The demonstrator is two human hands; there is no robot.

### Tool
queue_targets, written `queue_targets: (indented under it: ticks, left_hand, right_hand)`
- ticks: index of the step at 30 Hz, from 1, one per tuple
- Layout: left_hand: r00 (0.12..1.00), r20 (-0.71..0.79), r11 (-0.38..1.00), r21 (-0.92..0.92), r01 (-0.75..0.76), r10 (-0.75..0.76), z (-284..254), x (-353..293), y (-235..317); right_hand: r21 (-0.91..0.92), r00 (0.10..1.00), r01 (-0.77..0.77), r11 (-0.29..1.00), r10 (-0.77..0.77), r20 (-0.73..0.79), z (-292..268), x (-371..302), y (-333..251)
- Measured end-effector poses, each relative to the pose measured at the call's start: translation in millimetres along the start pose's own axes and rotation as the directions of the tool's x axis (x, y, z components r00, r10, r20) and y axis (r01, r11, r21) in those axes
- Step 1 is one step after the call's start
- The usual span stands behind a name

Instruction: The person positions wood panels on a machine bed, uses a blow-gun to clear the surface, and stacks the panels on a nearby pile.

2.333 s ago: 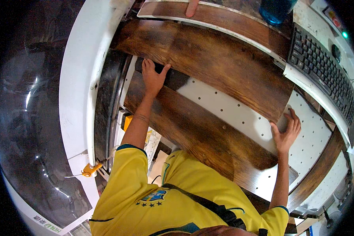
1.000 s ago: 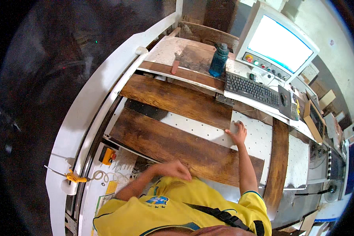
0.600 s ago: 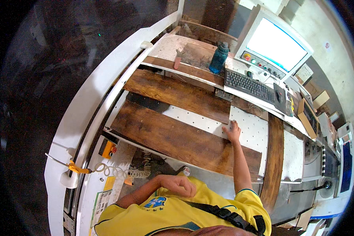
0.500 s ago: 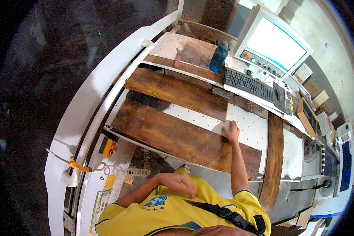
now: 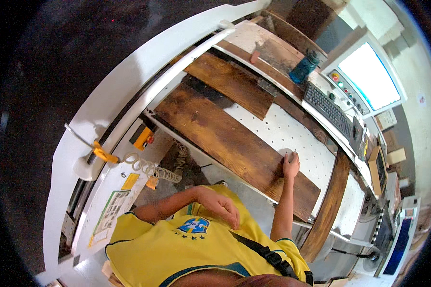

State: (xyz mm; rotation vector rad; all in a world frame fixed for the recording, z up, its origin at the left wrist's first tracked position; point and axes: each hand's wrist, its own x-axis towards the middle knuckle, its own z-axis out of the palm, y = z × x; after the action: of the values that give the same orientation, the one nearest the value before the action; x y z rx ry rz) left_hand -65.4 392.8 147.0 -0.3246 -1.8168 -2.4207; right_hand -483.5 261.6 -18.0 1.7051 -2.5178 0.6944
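Note:
My right hand (image 5: 290,165) rests at the far edge of a long brown wooden board (image 5: 225,136), toward its right end. Its fingers are drawn together around that edge, with the fingertips partly hidden. Close to my yellow shirt, my left hand (image 5: 221,206) hangs in front of my belly, back upward, fingers loosely bent, and nothing visible in it. The board lies flat on a white perforated table (image 5: 277,131). Behind it lies a second brown board (image 5: 230,81). A third, narrower board (image 5: 328,208) lies crosswise at the right and juts past the table's near edge.
A white machine beam (image 5: 143,55) arches along the left. An orange air gun (image 5: 103,152) with a coiled hose hangs near a red stop button (image 5: 150,140). Behind the boards are a blue bottle (image 5: 304,67), a keyboard (image 5: 329,107) and a control monitor (image 5: 368,79).
The view has swung round. My right hand is now farther from the second board's end, and its fingers have drawn closer together. The left hand stays by my belly.

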Motion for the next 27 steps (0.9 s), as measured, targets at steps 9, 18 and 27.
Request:
queue_targets:
  ticks: [9,18,27]
  left_hand:
    - [0.995,0.031,0.955,0.281,-0.096,0.091,-4.6,-4.5,-27.3]
    - [0.995,-0.031,0.983,0.160,-0.094,0.100,0.4,-6.7,-22.1]
    - [0.995,0.067,0.973,0.215,-0.083,0.070,-18.7,11.5,-36.2]
  right_hand:
    - [0.086,0.984,0.093,0.992,-0.078,-0.160,-4.6,-17.1,-17.7]
    - [0.050,0.975,0.132,0.990,-0.121,-0.184,0.9,-14.8,-6.6]
    - [0.101,0.964,0.141,0.985,-0.113,-0.242,-5.1,-16.9,-17.3]
